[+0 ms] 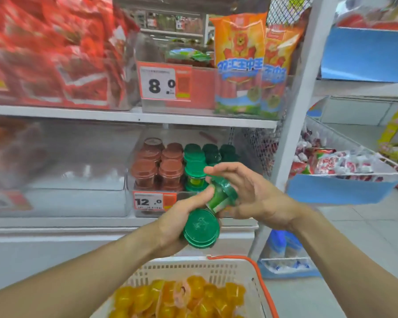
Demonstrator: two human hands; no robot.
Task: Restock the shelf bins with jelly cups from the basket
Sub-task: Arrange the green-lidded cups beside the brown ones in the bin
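Note:
My left hand [182, 216] grips green jelly cups [201, 228], lids facing me, just in front of the clear shelf bin [193, 198] on the lower shelf. My right hand [251, 193] meets it from the right and holds another green jelly cup [223, 193] between palm and fingers. The bin holds stacked brown cups [157, 166] on the left and green cups [205, 157] on the right. Below, the white basket [193, 269] with an orange handle carries several yellow and orange jelly cups [177, 297].
A 12.0 price tag [151, 200] fronts the bin; an empty-looking clear bin [55, 180] stands to its left. Red snack bags [55, 53] and orange sausage packs [241, 63] fill the upper shelf. A wire basket of candy [345, 161] juts out at right.

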